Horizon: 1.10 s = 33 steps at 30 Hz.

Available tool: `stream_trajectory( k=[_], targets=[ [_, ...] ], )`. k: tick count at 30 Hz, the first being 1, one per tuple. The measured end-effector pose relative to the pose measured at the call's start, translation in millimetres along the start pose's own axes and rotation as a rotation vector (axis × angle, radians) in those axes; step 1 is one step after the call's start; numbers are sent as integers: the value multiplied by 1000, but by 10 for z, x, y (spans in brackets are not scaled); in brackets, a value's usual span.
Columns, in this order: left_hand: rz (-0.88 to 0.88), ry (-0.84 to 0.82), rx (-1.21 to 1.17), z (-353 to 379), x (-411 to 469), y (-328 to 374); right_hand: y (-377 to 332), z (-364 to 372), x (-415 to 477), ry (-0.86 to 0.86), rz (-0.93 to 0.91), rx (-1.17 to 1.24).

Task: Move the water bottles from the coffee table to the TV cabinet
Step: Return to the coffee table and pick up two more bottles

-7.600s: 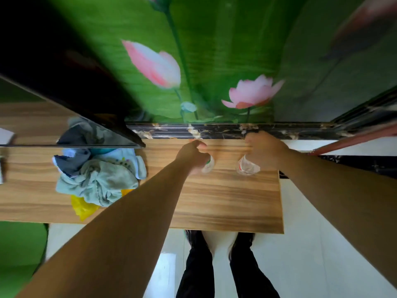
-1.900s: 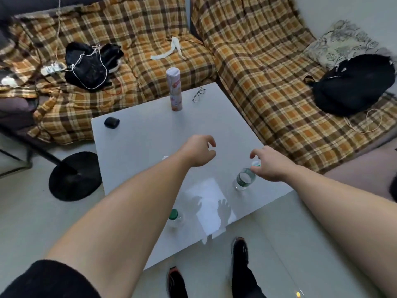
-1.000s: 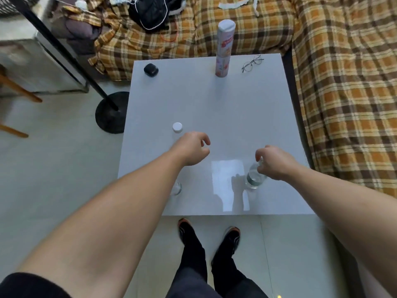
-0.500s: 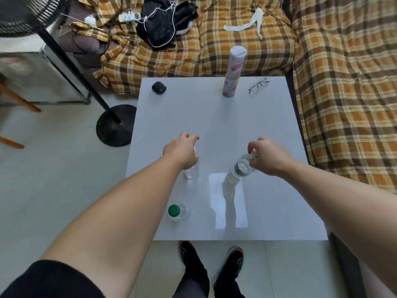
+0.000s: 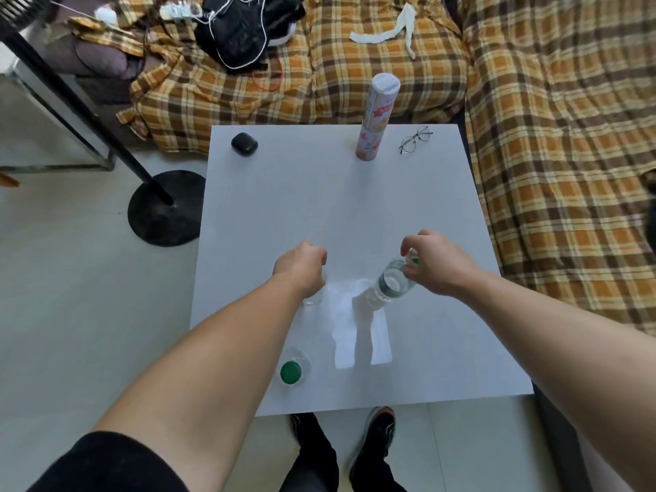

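I look down on a white coffee table. My right hand grips the neck of a clear water bottle, which hangs tilted just above the tabletop. My left hand is closed over the top of a second clear bottle; only the bottle's lower part shows under the hand. A third bottle with a green cap stands upright near the table's front left edge, apart from both hands.
At the table's far side stand a tall pink-and-white canister, a pair of glasses and a small black case. A plaid-covered sofa wraps the back and right. A fan's black base sits on the floor left.
My left hand has closed down over the white-capped bottle. The right hand keeps its tilted bottle off the table at about the same spot. The view has moved slightly closer.
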State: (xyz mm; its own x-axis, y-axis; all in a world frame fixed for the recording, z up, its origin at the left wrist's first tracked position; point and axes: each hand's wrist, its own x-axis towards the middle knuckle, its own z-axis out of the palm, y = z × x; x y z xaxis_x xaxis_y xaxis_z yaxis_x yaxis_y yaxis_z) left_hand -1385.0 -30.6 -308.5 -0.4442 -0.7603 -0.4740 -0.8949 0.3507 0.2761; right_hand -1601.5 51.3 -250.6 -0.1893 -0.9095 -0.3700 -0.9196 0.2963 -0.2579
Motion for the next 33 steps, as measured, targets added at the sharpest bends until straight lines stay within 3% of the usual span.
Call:
stream_trajectory(
  k=[9,17,25,29,33],
  targets=[
    [-114,149,-123,-181,-255,-39,-156,-313,88,19,-112,-33],
    [-261,373,-236,-686,-862,268,-493,-782,242,52,-425,-84],
    [-472,645,-276,-777,-1723,1095,-552,-1062,-166,35,-685,-77],
    [-574,741,-291,-874,-2450,1317,-861,-1324,-541,67,-908,-253],
    [-702,725,-280,-813,-3282,1448,-1471,-1384,-1312,111,-1216,-274]
  ],
)
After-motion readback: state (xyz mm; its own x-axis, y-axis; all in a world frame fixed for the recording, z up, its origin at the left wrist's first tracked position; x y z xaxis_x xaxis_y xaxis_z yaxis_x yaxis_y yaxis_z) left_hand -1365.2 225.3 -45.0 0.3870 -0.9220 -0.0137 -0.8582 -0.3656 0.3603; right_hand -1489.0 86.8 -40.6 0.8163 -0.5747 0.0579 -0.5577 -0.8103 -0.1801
